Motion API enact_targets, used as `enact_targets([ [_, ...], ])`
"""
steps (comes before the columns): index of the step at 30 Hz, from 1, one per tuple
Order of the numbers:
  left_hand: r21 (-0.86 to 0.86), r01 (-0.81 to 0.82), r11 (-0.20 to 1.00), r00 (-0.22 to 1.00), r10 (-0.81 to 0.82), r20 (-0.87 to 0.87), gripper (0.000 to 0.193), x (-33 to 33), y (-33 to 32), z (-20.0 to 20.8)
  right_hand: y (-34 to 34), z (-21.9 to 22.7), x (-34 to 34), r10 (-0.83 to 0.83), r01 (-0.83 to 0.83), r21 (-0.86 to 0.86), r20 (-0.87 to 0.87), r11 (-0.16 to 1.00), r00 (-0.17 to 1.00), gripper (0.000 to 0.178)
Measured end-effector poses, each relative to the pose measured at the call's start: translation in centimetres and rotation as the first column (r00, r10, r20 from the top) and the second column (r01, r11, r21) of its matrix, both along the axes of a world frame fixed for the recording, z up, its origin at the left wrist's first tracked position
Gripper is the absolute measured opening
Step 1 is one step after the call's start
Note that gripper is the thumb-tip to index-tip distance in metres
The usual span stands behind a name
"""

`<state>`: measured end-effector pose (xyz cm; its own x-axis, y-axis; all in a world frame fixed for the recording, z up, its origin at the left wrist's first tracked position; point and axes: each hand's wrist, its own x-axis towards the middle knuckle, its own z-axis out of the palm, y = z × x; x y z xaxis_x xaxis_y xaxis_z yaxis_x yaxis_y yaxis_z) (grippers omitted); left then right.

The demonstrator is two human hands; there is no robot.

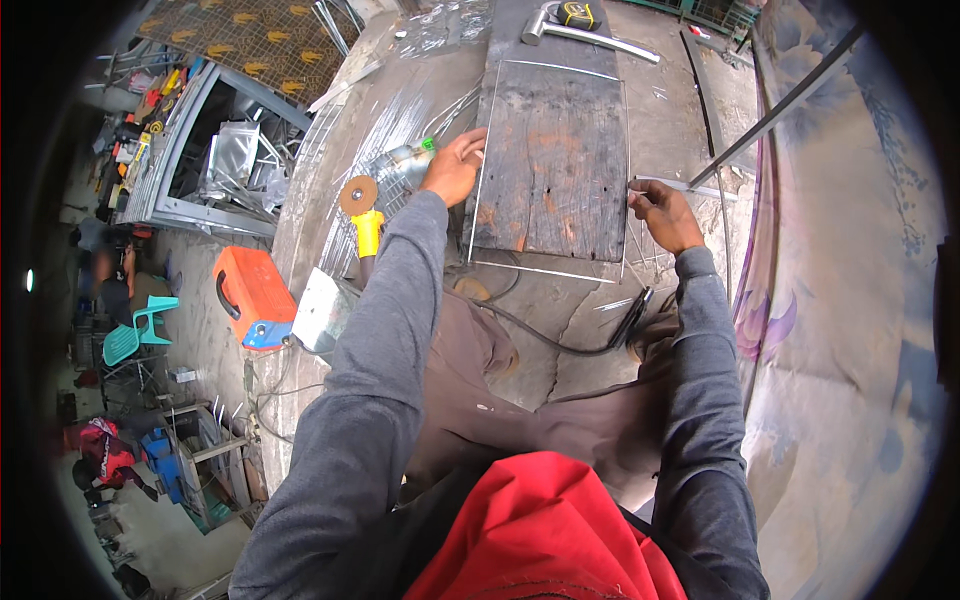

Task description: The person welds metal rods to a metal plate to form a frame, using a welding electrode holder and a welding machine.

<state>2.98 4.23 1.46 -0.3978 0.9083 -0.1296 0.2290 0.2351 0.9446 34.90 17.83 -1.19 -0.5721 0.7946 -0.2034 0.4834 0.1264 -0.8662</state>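
Note:
A slim rectangular frame of thin metal rod [545, 272] lies around a dark, scorched wooden board [555, 170] in front of me. On its left side is my left hand [455, 170], fingers closed at the rod near the board's edge. Opposite it, my right hand [665, 213] pinches the right side rod between thumb and fingers. The frame's lower rod sits just past the near end of the board. A black electrode holder [632, 318] with a cable rests below the board, by my right knee.
A hammer [590, 40] and a tape measure [577, 14] lie at the board's far end. Left are a yellow angle grinder [368, 232], a clear bottle [405, 160], loose rods and an orange welding machine [262, 285]. A patterned cloth [840, 300] hangs right. Another person [112, 275] sits far left.

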Motion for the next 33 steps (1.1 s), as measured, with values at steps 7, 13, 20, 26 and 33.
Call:
enact_targets([
  [7, 0.090, -0.140, 0.986, 0.964, 0.157, -0.213, 0.050, -1.9, -0.4, -1.6, -0.6, 0.7, -1.7, -0.186, 0.173, -0.079, -0.220, 0.982, 0.958, 0.042],
  [13, -0.126, -0.190, 0.974, 0.911, 0.127, -0.392, 0.040, -2.4, -1.2, -2.0, -0.1, -1.4, -1.0, -0.099, 0.095, 0.145, 0.024, 0.985, 0.995, 0.037],
  [20, -0.274, -0.177, 0.945, 0.860, 0.013, -0.509, 0.042, -0.4, -0.7, -0.9, -0.1, -1.4, -1.2, -0.103, 0.054, 0.298, 0.153, 0.953, 0.983, 0.037],
  [26, -0.253, -0.173, 0.952, 0.820, -0.003, -0.573, 0.040, -0.7, -0.1, -1.3, 1.6, -2.2, -1.8, -0.119, 0.091, 0.189, 0.141, 0.978, 0.983, 0.035],
  [33, -0.067, -0.203, 0.977, 0.801, 0.126, -0.586, 0.038, -0.8, -0.1, -0.9, 0.7, 0.2, -2.3, -0.170, 0.196, 0.137, -0.178, 0.971, 0.969, 0.040],
])
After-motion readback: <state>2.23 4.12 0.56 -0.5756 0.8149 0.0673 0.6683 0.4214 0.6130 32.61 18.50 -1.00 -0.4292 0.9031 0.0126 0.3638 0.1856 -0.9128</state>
